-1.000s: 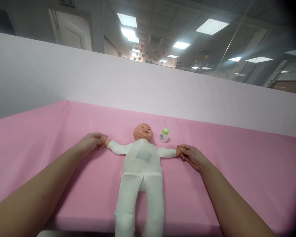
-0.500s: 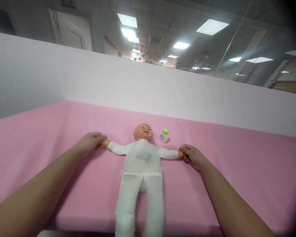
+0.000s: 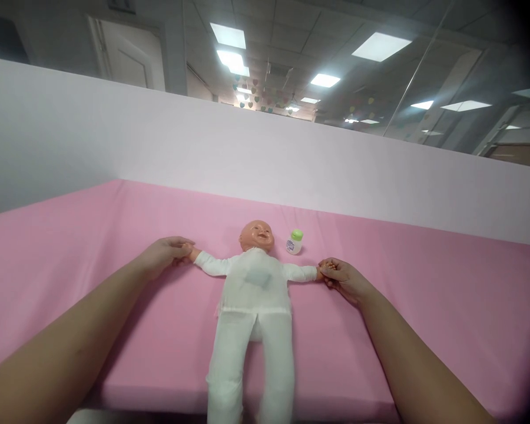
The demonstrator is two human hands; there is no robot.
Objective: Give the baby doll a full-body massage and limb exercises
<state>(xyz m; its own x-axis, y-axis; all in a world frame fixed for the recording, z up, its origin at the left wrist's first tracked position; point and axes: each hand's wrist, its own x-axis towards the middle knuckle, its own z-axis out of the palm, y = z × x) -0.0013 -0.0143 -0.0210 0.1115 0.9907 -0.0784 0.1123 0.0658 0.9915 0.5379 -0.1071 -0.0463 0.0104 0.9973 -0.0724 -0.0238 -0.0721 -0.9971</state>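
White, soft-looking cloth covers the doll [image 3: 257,291], which lies face up between the two sets of fingers, its long axis running from the glossy, rounded plastic head at the far end to legs pointing nearer. The left hand [image 3: 165,257] and right hand [image 3: 343,281] have their fingers closed on its outstretched hands. Beyond the right fingers, a green-capped bottle [image 3: 294,242] bears print too small to read.

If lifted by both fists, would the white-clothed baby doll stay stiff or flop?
Probably floppy: the baby doll has creased, padded-looking white legs. Its shiny head looks rigid and might loll back. The left hand and right hand hold only its small fists, so slipping seems possible.
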